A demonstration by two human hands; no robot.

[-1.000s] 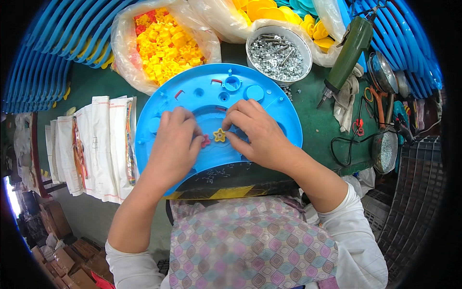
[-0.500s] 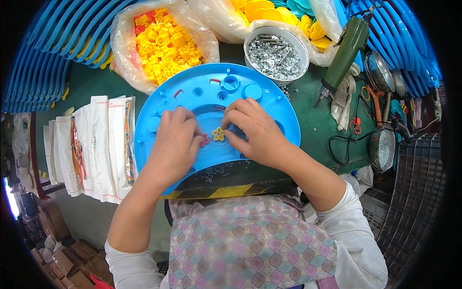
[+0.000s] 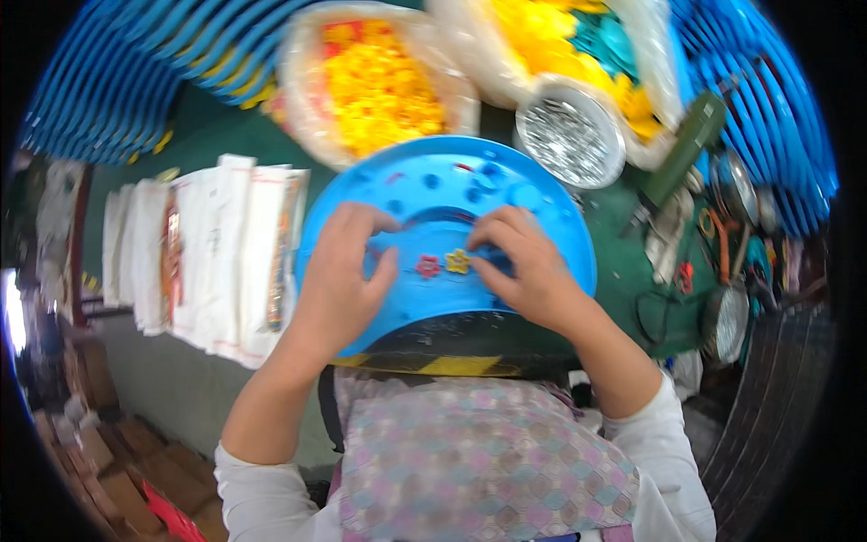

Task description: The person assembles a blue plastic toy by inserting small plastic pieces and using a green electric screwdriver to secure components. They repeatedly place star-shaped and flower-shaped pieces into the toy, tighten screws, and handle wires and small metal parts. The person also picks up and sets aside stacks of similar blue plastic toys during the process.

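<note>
A blue curved plastic panel (image 3: pixel 542 226) lies in front of me. Near its middle sit a pink-red star-shaped piece (image 3: pixel 428 266) and, just to its right, a yellow star-shaped piece (image 3: pixel 458 261). My left hand (image 3: pixel 348 271) is over the panel's left part, thumb and fingers apart and nothing between them. Over the right part, my right hand (image 3: pixel 528 271) has its thumb and fingertips parted close beside the yellow star. Motion blur hides whether it touches the star. Small red parts (image 3: pixel 463 168) show along the panel's far side.
Behind the panel are a bag of yellow and red pieces (image 3: pixel 384 90), a bowl of screws (image 3: pixel 569 135) and bags of yellow and teal parts (image 3: pixel 542 45). White packets (image 3: pixel 212 253) stand left. A green electric screwdriver (image 3: pixel 686 149) and scissors (image 3: pixel 720 239) are right; blue panels (image 3: pixel 99 99) are stacked behind.
My left hand has drawn away from the pink-red star and its fingers have spread. My right fingertips have backed slightly off the yellow star. The whole view has shifted and blurred.
</note>
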